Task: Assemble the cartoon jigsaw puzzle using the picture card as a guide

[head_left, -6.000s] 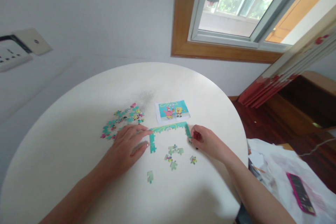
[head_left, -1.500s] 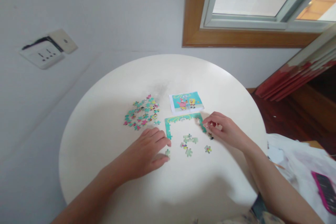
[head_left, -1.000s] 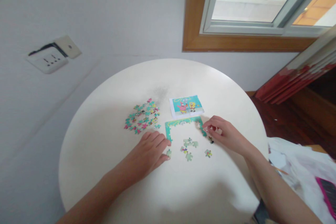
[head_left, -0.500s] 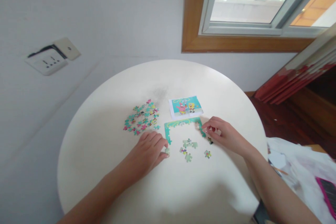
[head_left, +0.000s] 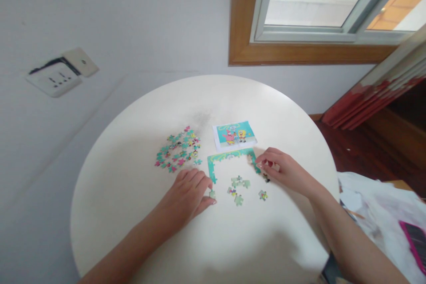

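A partly joined jigsaw border (head_left: 229, 155) lies on the round white table, with a top strip and two sides. At the lower end of its left side is a pale green puzzle piece (head_left: 212, 194). My left hand (head_left: 191, 188) has its index finger above this piece and its thumb below, slightly apart from it. My right hand (head_left: 279, 166) is pinched at the border's right side, fingertips hiding part of its edge. Inside and below the border lie a small joined cluster (head_left: 240, 182), a pale green piece (head_left: 238, 200) and a multicoloured piece (head_left: 263, 195).
Many loose puzzle pieces (head_left: 179, 148) are spread left of the border. A picture sheet (head_left: 234, 135) with two cartoon figures lies behind it. Right of the table are white plastic bags (head_left: 369, 213) and a pink-edged phone-like object (head_left: 414, 242). A wall and window stand beyond.
My left thumb has moved a little down and away from the pale green piece, widening the gap between thumb and index finger. My right hand stays at the border's right side.
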The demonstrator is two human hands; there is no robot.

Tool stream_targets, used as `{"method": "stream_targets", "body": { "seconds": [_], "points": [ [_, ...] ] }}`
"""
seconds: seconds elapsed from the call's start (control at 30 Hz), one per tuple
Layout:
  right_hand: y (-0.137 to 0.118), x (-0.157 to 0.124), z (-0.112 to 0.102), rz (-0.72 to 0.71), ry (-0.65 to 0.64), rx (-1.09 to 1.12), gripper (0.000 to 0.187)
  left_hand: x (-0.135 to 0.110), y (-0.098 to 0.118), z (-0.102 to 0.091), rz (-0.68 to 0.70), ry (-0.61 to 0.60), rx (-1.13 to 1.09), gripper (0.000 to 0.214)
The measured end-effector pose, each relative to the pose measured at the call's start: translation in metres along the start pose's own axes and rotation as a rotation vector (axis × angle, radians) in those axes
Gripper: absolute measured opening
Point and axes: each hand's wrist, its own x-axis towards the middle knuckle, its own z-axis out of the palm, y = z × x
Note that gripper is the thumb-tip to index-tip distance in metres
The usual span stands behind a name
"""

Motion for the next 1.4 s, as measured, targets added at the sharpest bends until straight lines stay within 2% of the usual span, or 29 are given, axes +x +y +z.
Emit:
{"method": "stream_targets", "body": {
  "seconds": [0.13, 0.4, 0.8, 1.07, 1.27, 1.4],
  "points": [
    [0.0, 0.0, 0.0, 0.007, -0.011, -0.003, 0.019, -0.001, 0.003, 0.003, -0.017, -0.031, -0.056, 0.012],
    [0.001, 0.0, 0.0, 0.012, -0.019, 0.002, 0.019, -0.001, 0.003, 0.007, 0.009, 0.01, -0.026, 0.025],
    [-0.002, 0.0, -0.001, 0.02, -0.039, 0.008, 0.019, 0.002, 0.009, 0.003, -0.057, -0.05, -0.091, 0.018],
    [-0.004, -0.001, -0.001, 0.042, -0.045, 0.024, 0.019, 0.004, 0.006, 0.008, -0.046, 0.068, -0.014, 0.015],
    [0.0, -0.001, -0.002, 0.024, -0.038, 0.018, 0.019, 0.001, 0.0, 0.006, -0.028, 0.128, -0.009, 0.026],
    [-0.008, 0.001, 0.0, -0.041, 0.015, 0.009, 0.02, 0.0, -0.008, 0.0, -0.046, 0.14, -0.028, 0.017]
  ]
}}
